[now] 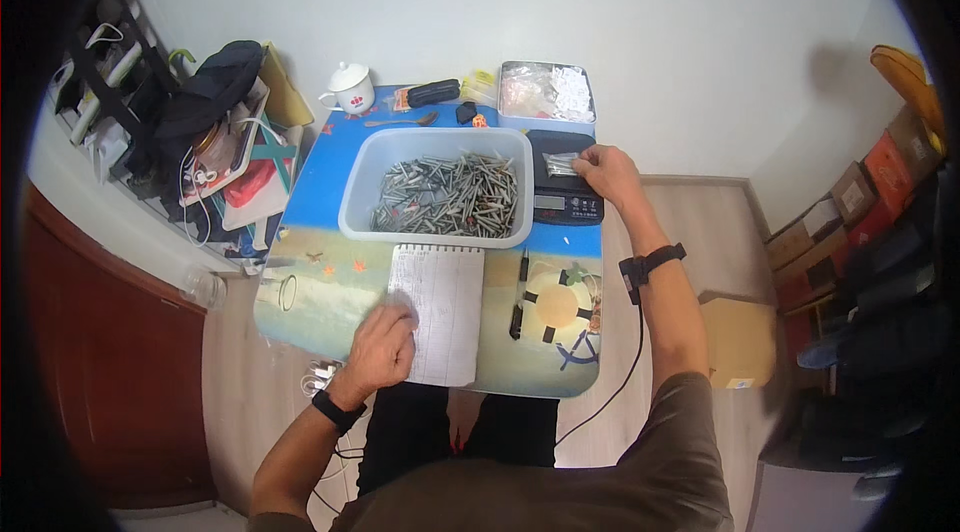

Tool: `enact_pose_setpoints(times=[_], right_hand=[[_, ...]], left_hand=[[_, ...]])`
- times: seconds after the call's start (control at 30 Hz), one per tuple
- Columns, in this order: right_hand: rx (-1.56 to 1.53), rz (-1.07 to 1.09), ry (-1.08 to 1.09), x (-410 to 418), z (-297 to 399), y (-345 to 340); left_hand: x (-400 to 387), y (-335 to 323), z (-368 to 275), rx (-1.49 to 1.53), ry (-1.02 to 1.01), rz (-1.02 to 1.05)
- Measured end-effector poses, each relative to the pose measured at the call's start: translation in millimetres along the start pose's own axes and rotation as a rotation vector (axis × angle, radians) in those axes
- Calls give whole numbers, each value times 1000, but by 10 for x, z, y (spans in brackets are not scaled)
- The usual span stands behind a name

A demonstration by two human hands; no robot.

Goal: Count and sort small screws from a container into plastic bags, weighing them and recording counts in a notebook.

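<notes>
My right hand [609, 175] pinches the right end of a small clear plastic bag [559, 165] with thin metal pieces inside. That bag lies on the black platform of a digital scale [568, 211]. Lower down, my left hand [384, 344] rests with curled fingers on the left edge of a spiral notepad [448, 314], holding nothing that I can see. The notepad page bears handwriting. Between the notepad and the far items stands a translucent plastic tub [351, 190], its bottom covered by many loose metal pins [457, 194].
At the table's back are a lidded white mug [351, 89], a spoon [405, 120], a black pouch [433, 93] and a tin box [546, 119] holding plastic bags and white pieces. A black pen [520, 292] lies right of the notepad. A cable [622, 389] hangs from my right wrist.
</notes>
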State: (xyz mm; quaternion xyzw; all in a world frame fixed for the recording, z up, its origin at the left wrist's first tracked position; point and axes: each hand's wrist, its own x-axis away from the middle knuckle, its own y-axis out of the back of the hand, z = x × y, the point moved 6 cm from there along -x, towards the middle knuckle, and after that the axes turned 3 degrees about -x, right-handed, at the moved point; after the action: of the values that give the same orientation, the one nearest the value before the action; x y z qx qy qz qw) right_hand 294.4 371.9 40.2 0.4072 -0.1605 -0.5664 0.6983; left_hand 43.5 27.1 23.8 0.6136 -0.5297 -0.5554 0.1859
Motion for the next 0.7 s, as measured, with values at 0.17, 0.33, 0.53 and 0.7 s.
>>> enact_pose_setpoints(times=[0.17, 0.33, 0.53, 0.7], right_hand=[[46, 59, -68, -167, -50, -148], [-394, 31, -119, -206, -177, -228], [-345, -97, 4, 2, 51, 23], [-268, -209, 259, 500, 782, 464]], left_hand=[[-45, 19, -18, 1, 11, 20], [-62, 13, -17, -14, -7, 13], [-43, 24, -30, -12, -3, 9], [23, 52, -40, -28, 0, -5]])
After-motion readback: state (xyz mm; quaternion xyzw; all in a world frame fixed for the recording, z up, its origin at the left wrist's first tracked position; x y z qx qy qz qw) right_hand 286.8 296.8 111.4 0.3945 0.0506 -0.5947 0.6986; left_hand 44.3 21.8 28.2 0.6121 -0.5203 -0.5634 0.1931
